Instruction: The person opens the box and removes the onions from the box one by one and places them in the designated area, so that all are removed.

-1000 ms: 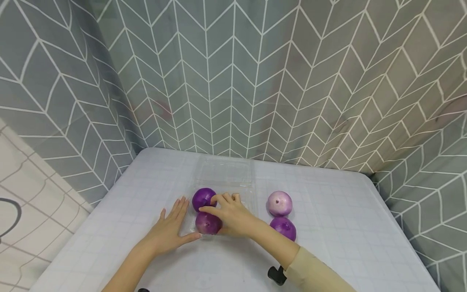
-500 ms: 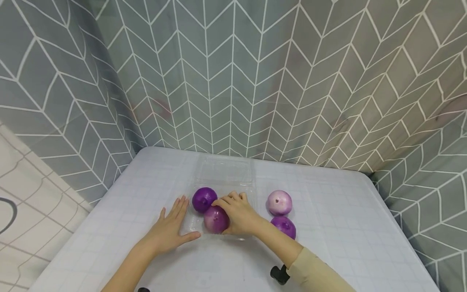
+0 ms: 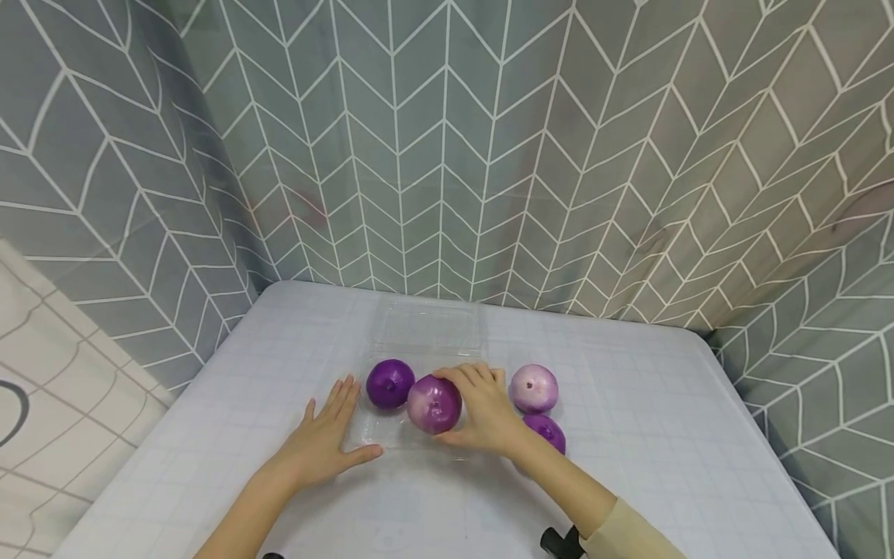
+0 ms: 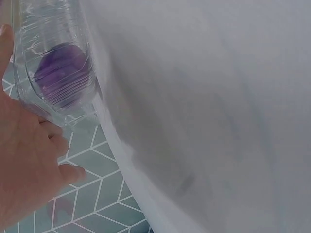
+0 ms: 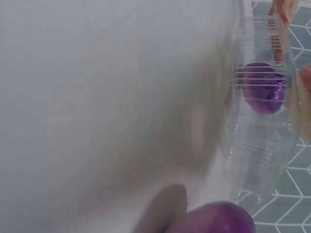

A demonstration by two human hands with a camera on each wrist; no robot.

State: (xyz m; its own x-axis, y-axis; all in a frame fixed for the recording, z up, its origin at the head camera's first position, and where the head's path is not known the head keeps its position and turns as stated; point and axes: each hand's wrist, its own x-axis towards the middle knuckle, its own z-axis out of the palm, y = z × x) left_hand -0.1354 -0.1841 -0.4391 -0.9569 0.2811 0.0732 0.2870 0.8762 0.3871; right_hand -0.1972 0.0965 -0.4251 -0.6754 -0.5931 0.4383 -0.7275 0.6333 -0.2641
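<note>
In the head view, my right hand (image 3: 489,411) grips a purple onion (image 3: 434,404), fingers over its right side and thumb low at the front. Another purple onion (image 3: 389,384) sits in the left part of a clear plastic container (image 3: 391,439). The gripped onion is over the container, right beside that one. My left hand (image 3: 317,442) lies flat with fingers spread at the container's left side. The left wrist view shows an onion (image 4: 63,75) through the clear wall. From the right wrist, an onion (image 5: 263,88) appears behind the ribbed plastic.
A pale pink-purple onion (image 3: 534,388) and a darker onion (image 3: 546,433), partly behind my right arm, sit on the white-covered table (image 3: 642,419). The container's clear lid (image 3: 427,326) lies open toward the back. A patterned curtain (image 3: 447,155) hangs behind the table.
My right hand has moved the gripped onion rightward and slightly back, from the container's front left toward its middle. The left hand stays in place.
</note>
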